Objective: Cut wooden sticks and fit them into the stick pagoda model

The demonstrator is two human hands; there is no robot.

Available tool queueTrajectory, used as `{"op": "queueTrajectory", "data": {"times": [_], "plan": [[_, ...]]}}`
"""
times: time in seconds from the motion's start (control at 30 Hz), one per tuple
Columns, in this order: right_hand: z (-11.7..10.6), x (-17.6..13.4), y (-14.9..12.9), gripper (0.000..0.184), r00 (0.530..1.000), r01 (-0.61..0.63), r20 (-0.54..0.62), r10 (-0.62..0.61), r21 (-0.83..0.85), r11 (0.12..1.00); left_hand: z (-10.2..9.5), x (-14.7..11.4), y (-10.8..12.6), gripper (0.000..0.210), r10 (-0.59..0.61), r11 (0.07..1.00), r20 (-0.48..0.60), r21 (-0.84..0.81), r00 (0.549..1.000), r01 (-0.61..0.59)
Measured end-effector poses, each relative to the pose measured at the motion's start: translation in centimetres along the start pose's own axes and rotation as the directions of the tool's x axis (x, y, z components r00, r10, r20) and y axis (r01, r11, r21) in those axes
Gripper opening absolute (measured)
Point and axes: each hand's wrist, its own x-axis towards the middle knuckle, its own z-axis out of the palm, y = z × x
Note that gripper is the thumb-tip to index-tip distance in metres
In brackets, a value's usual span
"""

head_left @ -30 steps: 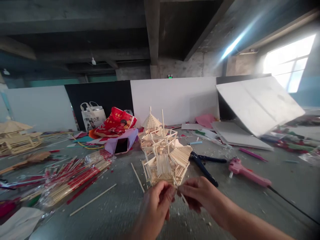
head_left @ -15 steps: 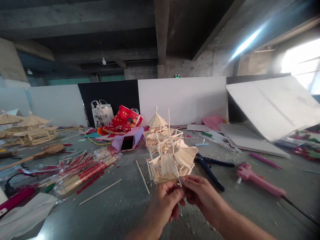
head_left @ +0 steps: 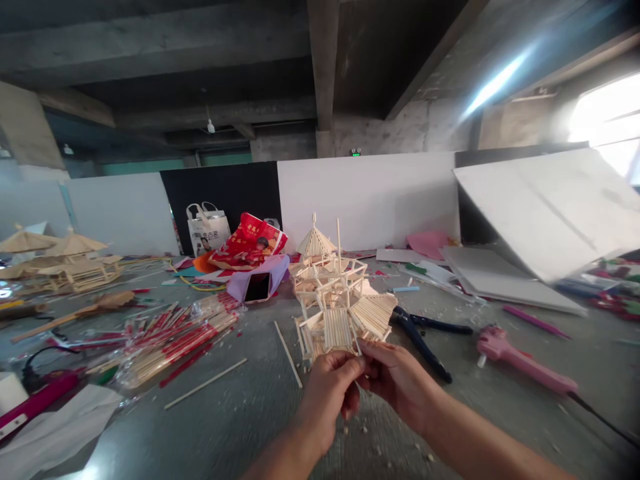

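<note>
Stick piece: a short pale stick [head_left: 359, 349], pinched between the fingertips of both hands, right in front of the model's near edge; most of it is hidden by the fingers.
Left hand [head_left: 327, 390]: fingers curled closed, thumb and forefinger nipping the stick from the left.
Right hand [head_left: 397, 380]: fingers likewise closed, nipping the same stick from the right; the two hands touch at the fingertips.
Stick model [head_left: 337, 303]: a pavilion of pale sticks with slatted roofs and a peaked tower behind, standing on the grey table [head_left: 240, 427] just beyond the hands.
Step in hand: judged to be the fitting of one small piece at the model's front lower edge.
Next move calls for: a steady, light placement, since the frame looks fragile; whether glue is on the piece cannot be told.
Pliers [head_left: 423, 340]: dark-handled, lying just right of the model.
Glue gun [head_left: 520, 363]: pink, farther right, its cord trailing off.
Loose stick [head_left: 289, 345]: lying on the table left of the hands.
Stick bundles [head_left: 170, 337]: red-and-pale packs, well to the left.
Phone [head_left: 257, 288]: dark screen, on purple wrapping behind the bundles.
</note>
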Motion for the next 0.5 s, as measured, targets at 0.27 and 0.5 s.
{"op": "queueTrajectory", "data": {"times": [0.27,0.5], "plan": [[-0.01,-0.01,-0.44,0.028,0.996,-0.057,-0.078,0.051,-0.084,0.995,0.17,0.20,0.06,0.021,-0.005,0.998,-0.064,-0.069,0.998,0.001],[0.00,0.36,-0.53,0.026,0.994,-0.056,-0.102,0.044,-0.119,0.991,0.29,0.26,0.15,0.021,-0.002,0.998,-0.090,-0.056,0.996,-0.003]]}}
